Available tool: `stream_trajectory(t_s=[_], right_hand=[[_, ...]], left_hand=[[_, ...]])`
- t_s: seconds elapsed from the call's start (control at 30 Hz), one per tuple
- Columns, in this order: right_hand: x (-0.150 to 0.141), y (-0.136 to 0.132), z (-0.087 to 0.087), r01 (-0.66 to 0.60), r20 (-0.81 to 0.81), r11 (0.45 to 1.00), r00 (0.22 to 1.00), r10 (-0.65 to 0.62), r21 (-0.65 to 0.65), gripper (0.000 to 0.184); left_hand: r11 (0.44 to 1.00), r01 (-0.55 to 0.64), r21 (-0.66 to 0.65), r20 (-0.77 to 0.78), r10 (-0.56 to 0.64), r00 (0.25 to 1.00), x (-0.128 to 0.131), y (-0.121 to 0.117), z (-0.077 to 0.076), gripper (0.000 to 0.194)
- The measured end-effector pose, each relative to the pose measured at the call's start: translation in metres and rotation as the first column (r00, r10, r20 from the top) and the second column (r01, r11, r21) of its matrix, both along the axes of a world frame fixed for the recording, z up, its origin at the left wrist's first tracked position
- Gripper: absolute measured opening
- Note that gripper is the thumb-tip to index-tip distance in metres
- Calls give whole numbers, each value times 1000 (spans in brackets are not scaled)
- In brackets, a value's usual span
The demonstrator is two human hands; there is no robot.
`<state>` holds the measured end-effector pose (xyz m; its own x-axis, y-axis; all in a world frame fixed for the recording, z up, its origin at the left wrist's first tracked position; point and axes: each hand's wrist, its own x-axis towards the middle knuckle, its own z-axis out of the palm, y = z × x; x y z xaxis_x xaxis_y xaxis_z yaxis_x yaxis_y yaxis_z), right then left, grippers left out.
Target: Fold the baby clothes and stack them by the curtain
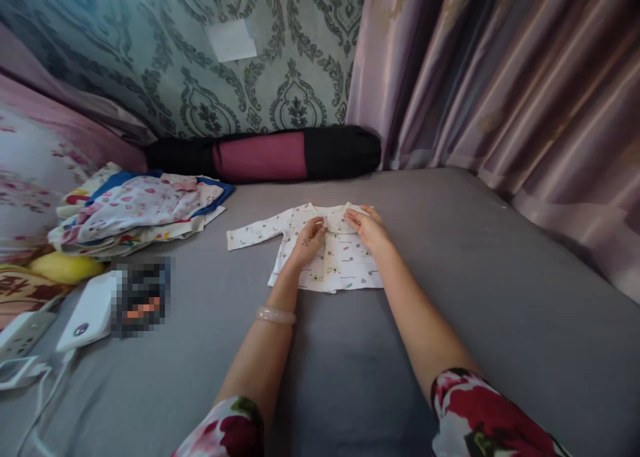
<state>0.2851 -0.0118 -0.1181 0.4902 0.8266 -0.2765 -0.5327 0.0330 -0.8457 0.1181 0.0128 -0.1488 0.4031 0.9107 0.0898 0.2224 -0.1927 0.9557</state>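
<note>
A small white baby shirt [349,260] with a scattered print lies flat on the grey sheet. Its left-side sleeve [257,232] stretches out to the side, while the other sleeve is folded inward across the chest. Near the front opening, my left hand [310,242] has its fingers curled together at the end of the folded sleeve; a pale bangle circles that wrist. My right hand [367,228] rests on the folded sleeve by the shoulder, fingers stretched out. The cloth directly under both hands is hidden.
A pile of folded clothes [145,207] sits at the left. Closer on that side are a yellow object [67,268], a white box-like device [90,310], a power strip [25,334] with cables and a blurred-out item. A long black and maroon bag [263,156] lies along the wall.
</note>
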Motion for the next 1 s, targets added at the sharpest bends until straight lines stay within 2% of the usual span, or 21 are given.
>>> stream_trajectory(t_s=[0.13, 0.2, 0.27, 0.37, 0.47, 0.53, 0.57, 0.67, 0.83, 1.0], right_hand=[[-11, -2, -5, -143, 212, 989, 966, 149, -41, 20], [-12, -4, -9, -205, 406, 975, 887, 220, -81, 21], [-11, -6, -11, -248, 649, 961, 712, 268, -124, 26], [-11, -11, -11, -274, 887, 933, 334, 320, -233, 36], [-14, -17, -10, -223, 942, 919, 8, 335, -325, 42], [-15, -21, -10, -150, 929, 921, -147, 339, -360, 42], [-15, -23, -11, -112, 915, 919, -195, 352, -378, 43], [-12, -27, -14, -32, 877, 901, -247, 413, -434, 51], [-4, -26, -21, 66, 835, 861, -219, 505, -504, 63], [-1, -24, -28, 141, 835, 858, -199, 513, -494, 66]], left_hand=[[998, -14, 59, -41, 17, 999, 4, -3, 1, 49], [996, -23, 88, -86, 31, 996, 4, -2, 3, 46], [994, -34, 106, -131, 48, 990, 5, -1, 3, 42], [988, -54, 142, -163, 77, 984, 6, 3, 0, 39], [973, -74, 216, -169, 112, 979, 5, 6, -3, 38], [959, -75, 273, -206, 134, 969, 3, 7, -4, 37], [952, -73, 298, -238, 148, 960, 1, 8, -5, 37], [932, -72, 354, -344, 202, 917, -3, 8, -5, 38], [937, -53, 344, -479, 224, 849, -6, 1, -1, 40], [943, -23, 333, -559, 217, 800, -6, -7, 5, 43]])
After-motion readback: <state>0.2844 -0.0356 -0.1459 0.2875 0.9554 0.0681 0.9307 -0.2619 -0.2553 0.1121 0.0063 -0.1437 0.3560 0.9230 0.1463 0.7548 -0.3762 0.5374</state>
